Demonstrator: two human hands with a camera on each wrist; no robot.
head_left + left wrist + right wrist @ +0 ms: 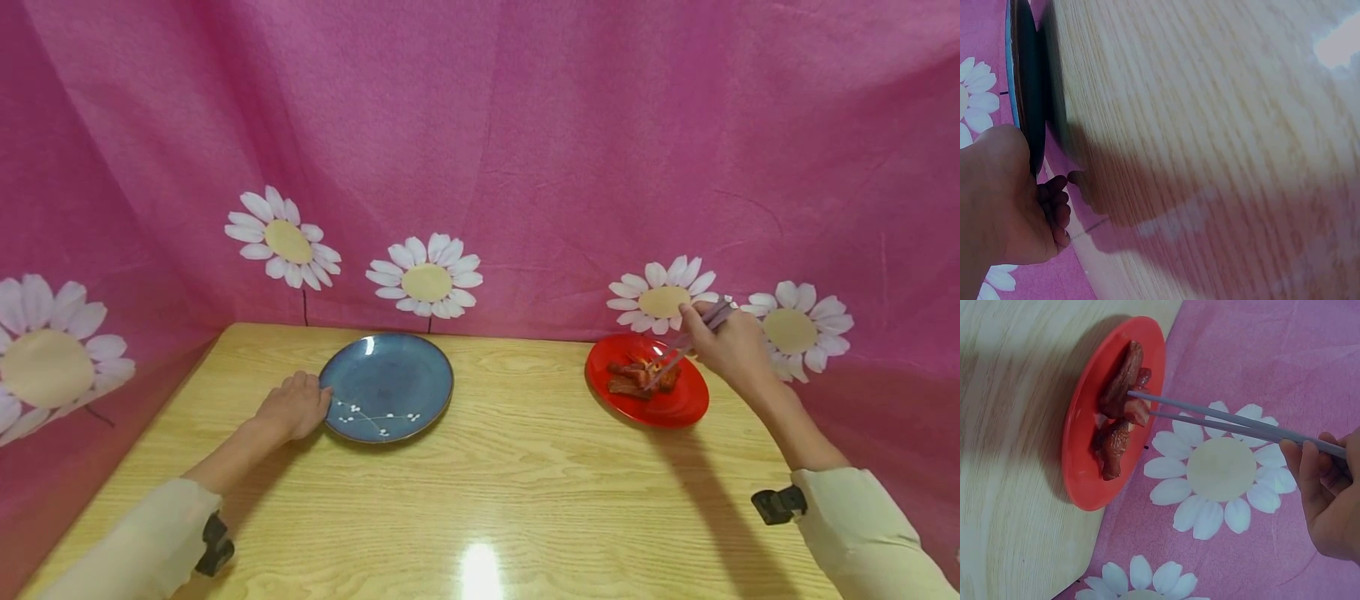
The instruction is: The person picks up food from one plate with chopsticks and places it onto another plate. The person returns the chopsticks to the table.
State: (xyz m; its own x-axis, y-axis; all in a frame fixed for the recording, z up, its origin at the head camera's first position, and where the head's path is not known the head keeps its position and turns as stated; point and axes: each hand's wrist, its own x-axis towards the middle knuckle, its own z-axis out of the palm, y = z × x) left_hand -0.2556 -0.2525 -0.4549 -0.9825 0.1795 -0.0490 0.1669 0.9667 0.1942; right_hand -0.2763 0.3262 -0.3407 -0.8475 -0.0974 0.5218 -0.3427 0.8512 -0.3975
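My left hand (294, 406) is at the left rim of a round blue plate (390, 375) with a white blossom sprig. In the left wrist view the plate (1025, 81) appears edge-on, its rim between the thumb side and the curled fingers (1057, 203). My right hand (731, 343) grips a pair of grey chopsticks (1235, 422) over the red plate (686, 408). Several pieces of brown glazed meat (1124, 378) lie on that plate. The chopstick tips stand either side of a lighter reddish piece (1137, 412) among them.
The plates stand apart on a light wood-grain table (510, 483), the blue one left, the red one right. A pink cloth (480, 150) printed with white daisies hangs behind the table and along its sides. Black straps (780, 504) circle both sleeves.
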